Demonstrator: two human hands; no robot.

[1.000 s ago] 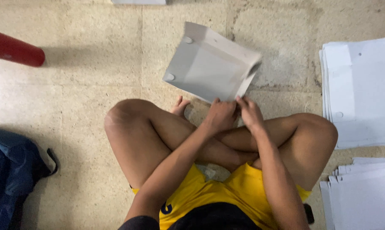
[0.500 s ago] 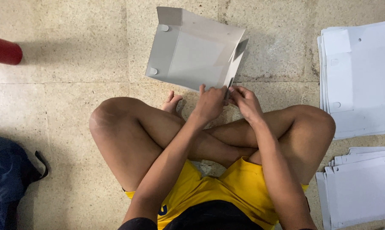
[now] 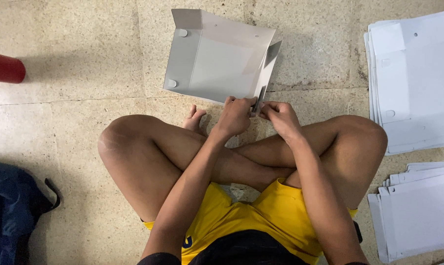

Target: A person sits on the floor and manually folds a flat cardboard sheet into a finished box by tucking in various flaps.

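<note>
Pinching grey folder (image 3: 217,61) corner: left hand (image 3: 236,117), right hand (image 3: 280,117).

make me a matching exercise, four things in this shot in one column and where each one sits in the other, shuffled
Things:
1. half-folded grey cardboard box
2. red cylinder
3. dark blue bag
4. stacks of flat white sheets

Places:
A. lower left, on the floor
B. right edge of the view
C. upper middle, its near corner pinched by the left hand and right hand
D. left edge, upper part

Pairs: 1-C, 2-D, 3-A, 4-B
</note>
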